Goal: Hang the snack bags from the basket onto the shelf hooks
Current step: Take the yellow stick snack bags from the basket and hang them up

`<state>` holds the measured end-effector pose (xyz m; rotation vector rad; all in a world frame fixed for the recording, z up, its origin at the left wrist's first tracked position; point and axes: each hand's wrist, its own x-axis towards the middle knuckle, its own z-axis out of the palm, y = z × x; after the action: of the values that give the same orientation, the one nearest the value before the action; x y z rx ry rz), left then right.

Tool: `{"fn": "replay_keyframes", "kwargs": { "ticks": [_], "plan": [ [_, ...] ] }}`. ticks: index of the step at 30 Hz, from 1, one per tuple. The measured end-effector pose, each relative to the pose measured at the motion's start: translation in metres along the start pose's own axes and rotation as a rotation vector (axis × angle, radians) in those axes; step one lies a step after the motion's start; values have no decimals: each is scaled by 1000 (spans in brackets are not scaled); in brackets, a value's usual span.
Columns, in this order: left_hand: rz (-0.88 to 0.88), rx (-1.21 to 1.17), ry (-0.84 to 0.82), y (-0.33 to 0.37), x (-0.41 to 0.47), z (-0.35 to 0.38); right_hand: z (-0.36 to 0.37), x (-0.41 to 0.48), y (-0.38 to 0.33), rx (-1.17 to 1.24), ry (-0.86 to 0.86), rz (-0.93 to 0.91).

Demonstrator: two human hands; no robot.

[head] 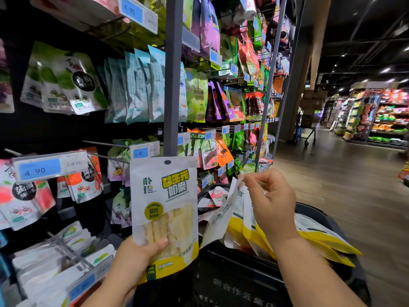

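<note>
Left hand [132,260] grips glossy flat pouch [163,196]; right hand [272,204] pinches crinkled bag [221,216] over black basket [232,275].

Dark ceiling [354,29] with spotlights [386,70]; wood-plank floor [343,173]; grey pillar [298,89]; brightly lit shelving [380,116] far right.

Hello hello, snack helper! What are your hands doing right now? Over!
Left hand grips snack bag, upright, not yet hooked. Right hand pinches second bag over the basket. Price tag at hook end.
</note>
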<state>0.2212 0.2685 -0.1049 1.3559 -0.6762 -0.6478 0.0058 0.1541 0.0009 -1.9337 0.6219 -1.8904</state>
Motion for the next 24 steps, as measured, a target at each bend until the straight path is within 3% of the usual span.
{"fn": "replay_keyframes", "kwargs": {
  "ticks": [6,12,15,24],
  "plan": [
    [-36,-31,-30,3,-3,4,-1,2,-14,-6,74,-167],
    [-173,-310,-236,11,-13,8,1,4,-23,-280,-175,92],
    [-204,-385,-268,17,-20,9,1,5,-22,-370,-217,178],
    [-206,-173,-288,14,-55,17,7,-2,-25,-437,-321,235]
  ]
}}
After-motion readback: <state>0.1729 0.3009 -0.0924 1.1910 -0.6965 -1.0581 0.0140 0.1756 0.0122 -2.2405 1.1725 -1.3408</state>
